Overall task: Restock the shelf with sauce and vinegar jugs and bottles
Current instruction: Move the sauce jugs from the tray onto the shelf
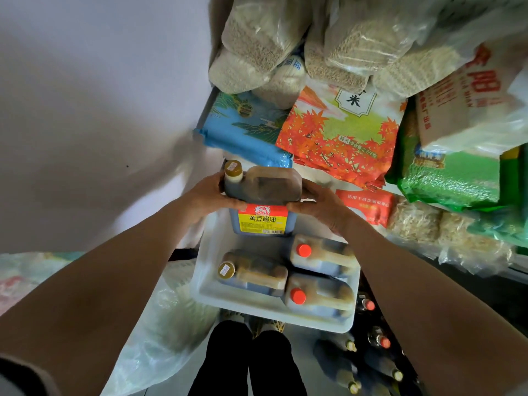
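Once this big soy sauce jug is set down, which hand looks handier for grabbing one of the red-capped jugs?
Probably the right hand. Both hands grip the held jug, the left hand at its capped end, but the two red-capped jugs lie on the right side of the white tray, under the right forearm.

Upright dark sauce jug (261, 201), gold cap

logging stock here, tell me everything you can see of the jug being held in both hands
The held jug is clear plastic, filled with dark brown sauce, with a yellow cap at its upper left, a moulded handle on top and a red, yellow and blue label. It stands upright above the white tray; the left hand and right hand grip its sides.
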A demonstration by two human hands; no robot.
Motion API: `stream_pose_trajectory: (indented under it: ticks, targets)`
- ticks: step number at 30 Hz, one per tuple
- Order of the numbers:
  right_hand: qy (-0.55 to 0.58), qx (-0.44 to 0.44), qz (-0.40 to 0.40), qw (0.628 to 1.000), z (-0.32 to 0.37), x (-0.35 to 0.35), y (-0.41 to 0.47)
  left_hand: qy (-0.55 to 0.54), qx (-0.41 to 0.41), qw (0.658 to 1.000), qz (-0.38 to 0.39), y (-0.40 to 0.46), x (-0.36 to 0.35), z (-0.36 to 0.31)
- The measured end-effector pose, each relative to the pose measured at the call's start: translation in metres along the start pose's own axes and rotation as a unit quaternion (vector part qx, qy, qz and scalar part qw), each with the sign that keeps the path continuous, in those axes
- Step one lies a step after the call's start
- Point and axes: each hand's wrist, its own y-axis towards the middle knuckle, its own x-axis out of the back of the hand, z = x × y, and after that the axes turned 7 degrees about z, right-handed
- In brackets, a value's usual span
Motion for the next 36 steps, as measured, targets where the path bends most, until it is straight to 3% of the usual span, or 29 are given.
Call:
stream_pose_trajectory:
  ticks: [9, 18, 27, 31, 36]
  targets:
    - [0.016, 0.054, -0.04, 0.998, 0.062, 0.018, -0.045, 0.059, -0.056, 0.997, -0.017, -0.045, 0.001, -0.08]
    - [0.072, 0.155, -0.105, 0.98, 0.182, 0.026, -0.14, 0.095, -0.115, 0.988, -0.037, -0.136, 0.001, -0.203]
    - [0.03, 0.303, -0.202, 0.931, 0.324, 0.064, -0.198, 0.161, -0.295, 0.939, -0.073, -0.231, 0.023, -0.363]
    - [0.012, 0.355, -0.224, 0.907, 0.389, 0.09, -0.204, 0.14, -0.361, 0.92, -0.07, -0.253, 0.033, -0.425]
    - [0.036, 0.373, -0.236, 0.896, 0.427, 0.121, -0.176, 0.144, -0.369, 0.912, -0.105, -0.238, 0.046, -0.472]
